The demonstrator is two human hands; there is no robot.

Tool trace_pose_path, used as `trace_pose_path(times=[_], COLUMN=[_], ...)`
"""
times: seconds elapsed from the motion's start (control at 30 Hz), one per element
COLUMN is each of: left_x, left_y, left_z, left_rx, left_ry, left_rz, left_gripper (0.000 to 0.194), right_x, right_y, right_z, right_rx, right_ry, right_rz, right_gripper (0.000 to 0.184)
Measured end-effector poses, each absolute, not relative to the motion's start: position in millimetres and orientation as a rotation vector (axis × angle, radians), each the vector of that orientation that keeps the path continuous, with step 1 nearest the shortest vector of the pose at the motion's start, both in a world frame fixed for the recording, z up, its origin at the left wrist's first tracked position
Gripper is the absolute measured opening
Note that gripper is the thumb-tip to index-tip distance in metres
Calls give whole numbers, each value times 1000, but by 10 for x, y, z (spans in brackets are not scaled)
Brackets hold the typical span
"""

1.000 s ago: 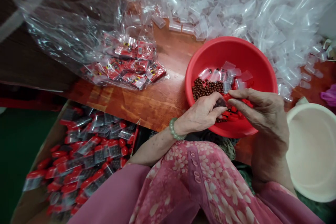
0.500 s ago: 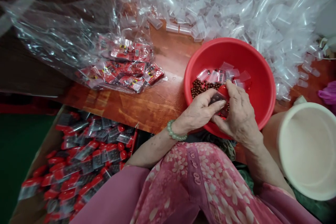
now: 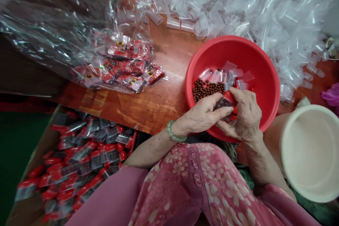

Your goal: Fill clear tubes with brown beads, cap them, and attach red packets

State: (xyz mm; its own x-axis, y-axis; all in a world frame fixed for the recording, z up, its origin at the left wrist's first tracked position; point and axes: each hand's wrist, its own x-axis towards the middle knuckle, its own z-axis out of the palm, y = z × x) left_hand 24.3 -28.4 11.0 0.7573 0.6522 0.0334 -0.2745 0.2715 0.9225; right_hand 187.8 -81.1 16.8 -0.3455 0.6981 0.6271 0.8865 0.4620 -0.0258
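Observation:
Over the near rim of a red basin, both hands hold one small clear plastic container with a red cap; dark balls show through its wall. My left hand, with a green bead bracelet at its wrist, pinches the clear body between thumb and fingers. My right hand has its fingers curled round the red end, hiding part of it. Inside the basin lie many brown balls and several clear empty plastic sleeves.
A heap of clear plastic sleeves covers the table's far side. Red packets in a clear bag lie left. Lower left, a cardboard box holds many red-capped containers. A cream bucket stands right.
Both hands have shifted slightly right and down with the container, and the right fingers have moved down along its red end. The view has shifted a little too.

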Motion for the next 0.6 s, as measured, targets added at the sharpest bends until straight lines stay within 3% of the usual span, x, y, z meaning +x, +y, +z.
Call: trace_pose_path(times=[0.3,0.6], left_x=[298,180], left_y=[-343,-435], left_z=[37,22], left_rx=[1012,1488], left_ry=[421,426], left_rz=[751,869], left_gripper=[23,95], right_x=[1861,1930], right_y=[-811,-867], right_z=[221,285], right_rx=[-1353,-1451], right_ry=[-2249,-2292], right_rz=[-279,-380], right_gripper=[83,54])
